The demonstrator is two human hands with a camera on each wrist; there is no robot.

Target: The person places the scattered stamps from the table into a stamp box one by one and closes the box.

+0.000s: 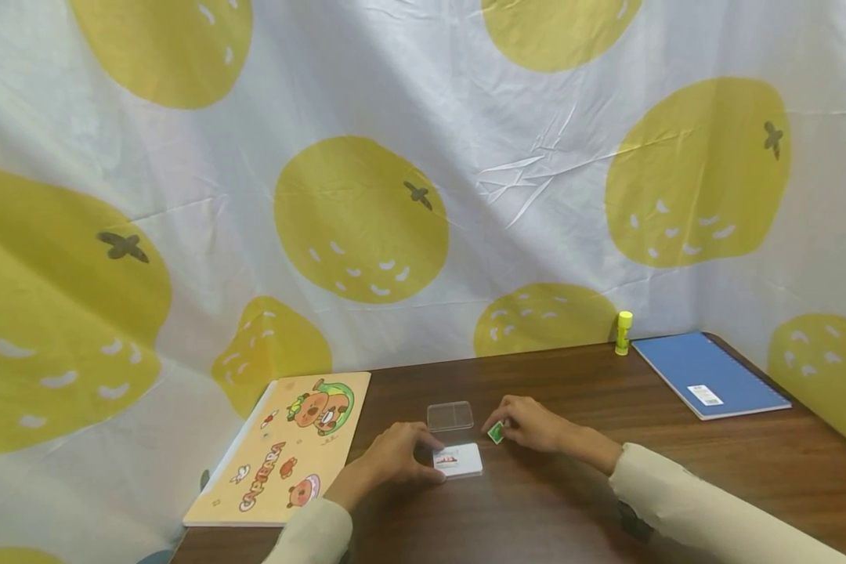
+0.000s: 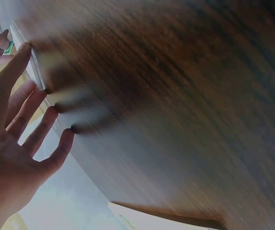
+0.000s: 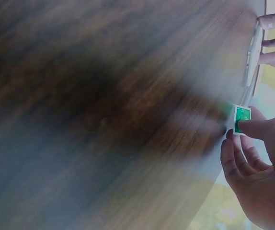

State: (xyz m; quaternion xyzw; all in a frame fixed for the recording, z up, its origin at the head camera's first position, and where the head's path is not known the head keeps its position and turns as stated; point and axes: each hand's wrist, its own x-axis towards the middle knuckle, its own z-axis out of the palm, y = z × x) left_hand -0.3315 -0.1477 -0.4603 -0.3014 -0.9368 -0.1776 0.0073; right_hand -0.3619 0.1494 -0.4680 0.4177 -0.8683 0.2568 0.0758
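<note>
One small green stamp (image 1: 496, 432) is pinched between the thumb and finger of the right hand (image 1: 536, 424), low in the frame, a bit right of the middle. A flat white box (image 1: 468, 457) is held at its left end by the left hand (image 1: 398, 453), with the other fingers spread apart; its sides are hard to make out. Just above it, a clear lid (image 1: 450, 416) is laid on the brown table (image 1: 550, 376). A yellow folder (image 1: 289, 423) is seen lower left; a glue stick (image 1: 623, 334) and a blue notebook (image 1: 708, 368) are seen at the right.
</note>
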